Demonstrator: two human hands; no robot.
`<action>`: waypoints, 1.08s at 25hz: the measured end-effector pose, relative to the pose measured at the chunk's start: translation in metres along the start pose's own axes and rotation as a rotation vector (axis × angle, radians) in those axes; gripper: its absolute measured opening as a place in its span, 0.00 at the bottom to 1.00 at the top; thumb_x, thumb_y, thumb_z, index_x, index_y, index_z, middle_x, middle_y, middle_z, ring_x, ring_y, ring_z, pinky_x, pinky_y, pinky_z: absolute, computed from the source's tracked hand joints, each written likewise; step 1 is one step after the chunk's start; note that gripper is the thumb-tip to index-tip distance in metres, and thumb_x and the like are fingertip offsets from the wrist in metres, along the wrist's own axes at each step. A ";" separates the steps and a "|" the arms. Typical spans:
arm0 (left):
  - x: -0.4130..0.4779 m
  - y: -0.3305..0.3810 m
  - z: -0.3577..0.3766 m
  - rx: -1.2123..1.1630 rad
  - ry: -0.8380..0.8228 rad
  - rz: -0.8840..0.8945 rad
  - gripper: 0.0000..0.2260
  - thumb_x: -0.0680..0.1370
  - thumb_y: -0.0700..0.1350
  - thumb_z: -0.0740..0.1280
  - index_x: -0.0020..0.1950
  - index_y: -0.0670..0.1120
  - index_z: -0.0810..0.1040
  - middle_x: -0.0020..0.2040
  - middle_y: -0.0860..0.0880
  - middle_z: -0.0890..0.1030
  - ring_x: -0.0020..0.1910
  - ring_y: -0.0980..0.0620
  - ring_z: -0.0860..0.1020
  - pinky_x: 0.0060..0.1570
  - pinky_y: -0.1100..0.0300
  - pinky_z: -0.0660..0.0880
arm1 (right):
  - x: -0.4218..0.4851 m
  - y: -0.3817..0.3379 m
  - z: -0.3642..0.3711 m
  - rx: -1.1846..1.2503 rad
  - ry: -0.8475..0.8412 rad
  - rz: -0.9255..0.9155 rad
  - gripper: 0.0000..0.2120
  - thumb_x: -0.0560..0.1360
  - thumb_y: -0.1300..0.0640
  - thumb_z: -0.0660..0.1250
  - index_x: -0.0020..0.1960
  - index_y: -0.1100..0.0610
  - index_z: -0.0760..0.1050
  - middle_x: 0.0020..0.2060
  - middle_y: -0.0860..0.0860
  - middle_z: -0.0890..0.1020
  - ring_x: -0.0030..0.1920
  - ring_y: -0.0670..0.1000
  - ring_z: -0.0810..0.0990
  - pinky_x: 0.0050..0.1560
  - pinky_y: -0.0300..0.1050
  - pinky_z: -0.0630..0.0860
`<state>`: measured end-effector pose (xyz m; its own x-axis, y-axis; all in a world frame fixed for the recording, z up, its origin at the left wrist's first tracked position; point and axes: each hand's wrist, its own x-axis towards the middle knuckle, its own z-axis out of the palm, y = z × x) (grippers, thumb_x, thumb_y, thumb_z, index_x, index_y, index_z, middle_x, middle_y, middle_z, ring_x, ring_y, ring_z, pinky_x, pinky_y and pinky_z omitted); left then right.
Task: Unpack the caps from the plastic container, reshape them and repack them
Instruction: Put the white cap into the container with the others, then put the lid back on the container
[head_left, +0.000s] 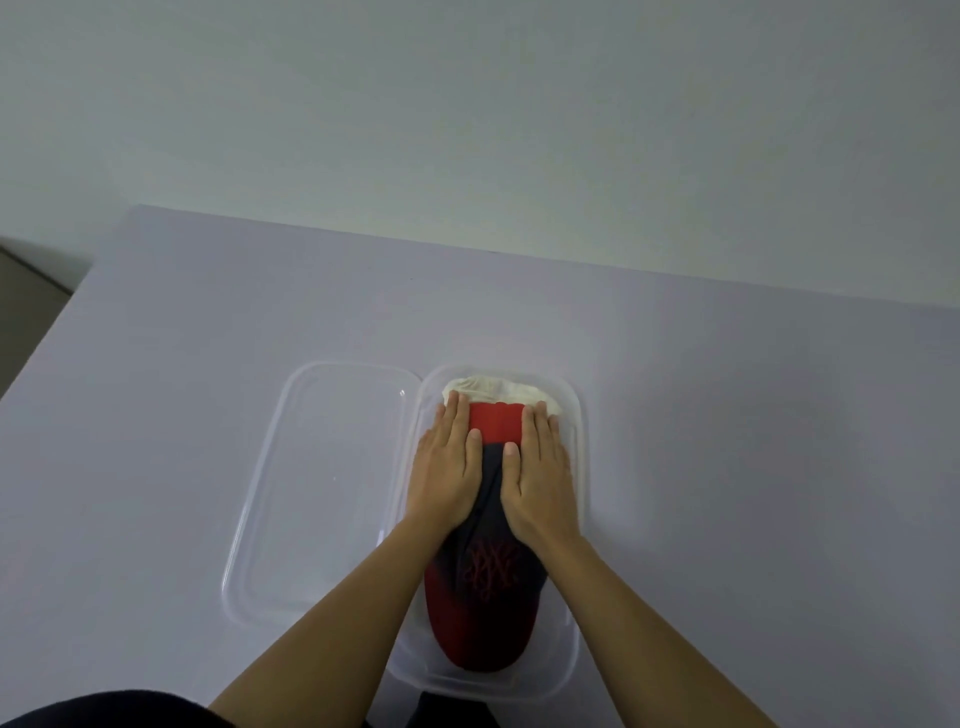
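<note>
The left hand (448, 470) and right hand (541, 467), fingers straight and held together, are pressing flat on a navy-and-red fabric cap (483, 608). It is lying over a cream cap (493, 387) inside the clear rectangular plastic container (581, 499) near the pale worktop's (753, 467) near edge. The clear plastic lid (322, 483) is lying just beside it, toward the left edge.

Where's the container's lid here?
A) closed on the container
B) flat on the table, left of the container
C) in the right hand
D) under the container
B: the clear lid lies flat on the table, just left of the open container.
</note>
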<state>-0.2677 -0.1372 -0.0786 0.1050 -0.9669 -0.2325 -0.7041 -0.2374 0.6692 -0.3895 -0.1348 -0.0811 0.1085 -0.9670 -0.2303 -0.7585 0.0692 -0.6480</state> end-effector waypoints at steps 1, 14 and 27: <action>-0.001 0.002 -0.001 -0.009 0.001 0.006 0.23 0.83 0.48 0.46 0.78 0.45 0.47 0.79 0.50 0.48 0.77 0.53 0.47 0.72 0.61 0.45 | -0.001 0.000 0.000 0.001 0.002 -0.005 0.29 0.78 0.46 0.41 0.77 0.54 0.41 0.78 0.50 0.45 0.75 0.44 0.39 0.76 0.47 0.42; -0.044 -0.132 -0.103 0.070 0.208 -0.849 0.41 0.71 0.61 0.68 0.74 0.40 0.57 0.73 0.37 0.58 0.71 0.35 0.57 0.66 0.38 0.59 | 0.000 -0.002 -0.002 -0.137 -0.011 -0.008 0.27 0.81 0.47 0.42 0.77 0.55 0.43 0.78 0.51 0.46 0.77 0.50 0.42 0.76 0.47 0.43; -0.067 -0.089 -0.187 -0.264 0.417 -0.419 0.19 0.71 0.44 0.74 0.57 0.47 0.69 0.52 0.40 0.82 0.36 0.43 0.80 0.43 0.51 0.76 | -0.007 -0.015 -0.029 -0.332 0.076 -0.149 0.34 0.75 0.43 0.34 0.77 0.55 0.49 0.78 0.55 0.50 0.77 0.54 0.46 0.73 0.47 0.40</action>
<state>-0.0808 -0.0684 0.0098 0.6349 -0.7297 -0.2538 -0.3534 -0.5664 0.7445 -0.3974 -0.1362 -0.0483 0.1950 -0.9768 -0.0890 -0.9064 -0.1448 -0.3969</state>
